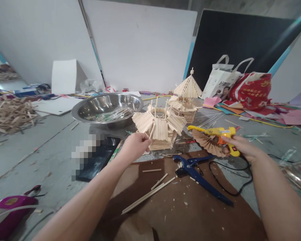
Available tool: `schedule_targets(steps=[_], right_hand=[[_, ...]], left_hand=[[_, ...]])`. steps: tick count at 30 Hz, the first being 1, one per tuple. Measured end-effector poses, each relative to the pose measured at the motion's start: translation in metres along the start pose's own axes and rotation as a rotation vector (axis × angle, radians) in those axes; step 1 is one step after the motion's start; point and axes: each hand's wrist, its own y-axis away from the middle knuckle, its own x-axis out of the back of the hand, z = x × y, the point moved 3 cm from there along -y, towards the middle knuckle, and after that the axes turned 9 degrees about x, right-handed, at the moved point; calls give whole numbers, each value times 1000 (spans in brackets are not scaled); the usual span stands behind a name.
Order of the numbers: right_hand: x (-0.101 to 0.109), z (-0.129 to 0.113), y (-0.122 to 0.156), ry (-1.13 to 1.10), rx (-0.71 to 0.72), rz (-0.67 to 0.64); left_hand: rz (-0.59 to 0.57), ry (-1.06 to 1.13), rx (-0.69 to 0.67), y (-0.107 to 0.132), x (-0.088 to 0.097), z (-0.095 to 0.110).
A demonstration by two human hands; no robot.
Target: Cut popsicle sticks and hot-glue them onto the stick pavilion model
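My left hand [135, 144] is closed on the lower left edge of a small pavilion model made of wooden sticks [160, 129], which stands on the grey floor. My right hand [240, 146] grips a yellow hot glue gun [222, 133] to the right of the model, its nozzle pointing left toward it. A brown pleated paper fan [207, 142] lies just under the gun. A second, taller stick pavilion [186, 97] stands behind the first.
A steel bowl [90, 110] with sticks sits at the back left. Blue cutting pliers [195, 170] and loose sticks [150, 192] lie on brown cardboard [185, 214]. A phone [97, 160], a stick pile [8, 115], bags [251, 90] and coloured paper surround the spot.
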Motion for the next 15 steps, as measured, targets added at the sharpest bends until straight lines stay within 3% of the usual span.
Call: schedule_targets(steps=[7,15], right_hand=[[0,-2,1,43,-15,25],[-2,-3,1,58,19,-42]], left_hand=[[-42,13,73,-2,-7,-2],[-191,198,82,-8,-17,-11]])
